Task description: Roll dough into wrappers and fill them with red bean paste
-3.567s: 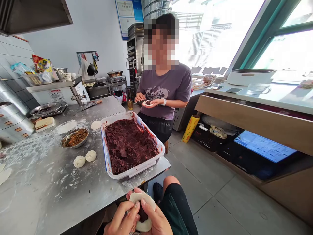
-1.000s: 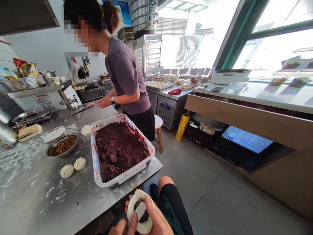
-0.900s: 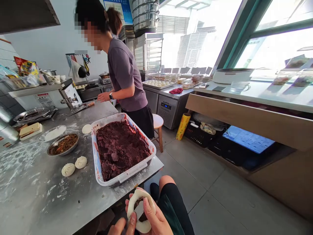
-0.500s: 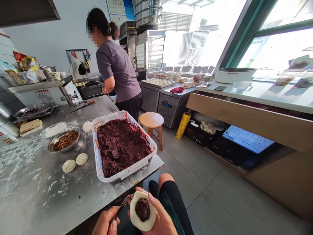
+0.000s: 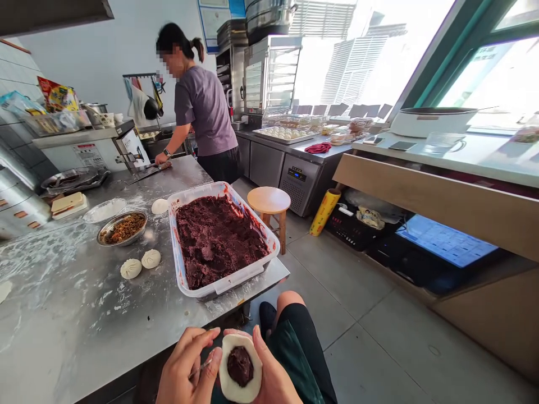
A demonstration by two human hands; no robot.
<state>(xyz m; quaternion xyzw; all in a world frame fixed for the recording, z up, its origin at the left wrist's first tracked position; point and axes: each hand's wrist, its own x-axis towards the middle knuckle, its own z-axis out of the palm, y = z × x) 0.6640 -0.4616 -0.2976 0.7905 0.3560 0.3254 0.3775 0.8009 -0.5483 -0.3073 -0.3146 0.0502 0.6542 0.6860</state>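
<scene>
In my right hand (image 5: 272, 373) rests a round dough wrapper (image 5: 225, 379), cupped with the thumb along its right edge. A dark red-brown lump of bean-paste-like filling (image 5: 240, 366) sits in its middle. My left hand (image 5: 187, 365) is beside the wrapper's left edge, fingers curled around a thin filling spatula (image 5: 201, 368), mostly hidden by the fingers. Beyond both hands, a plastic tub (image 5: 248, 273) of the same dark filling stands at the table corner. Two pleated buns (image 5: 131, 269) lie left of the tub.
The steel table (image 5: 105, 325) is dusted with flour. On it are a metal bowl of brown filling (image 5: 125, 229), a flour dish (image 5: 105, 210), a dough disc (image 5: 160, 206) and a cleaver (image 5: 147, 173). A co-worker (image 5: 210, 112) stands behind; a wooden stool (image 5: 269, 200) is beyond the tub.
My left hand has risen and turned, its fingers now close to the wrapper's edge, the spatula less visible. The co-worker's hand has reached to the cleaver handle. The view has shifted slightly.
</scene>
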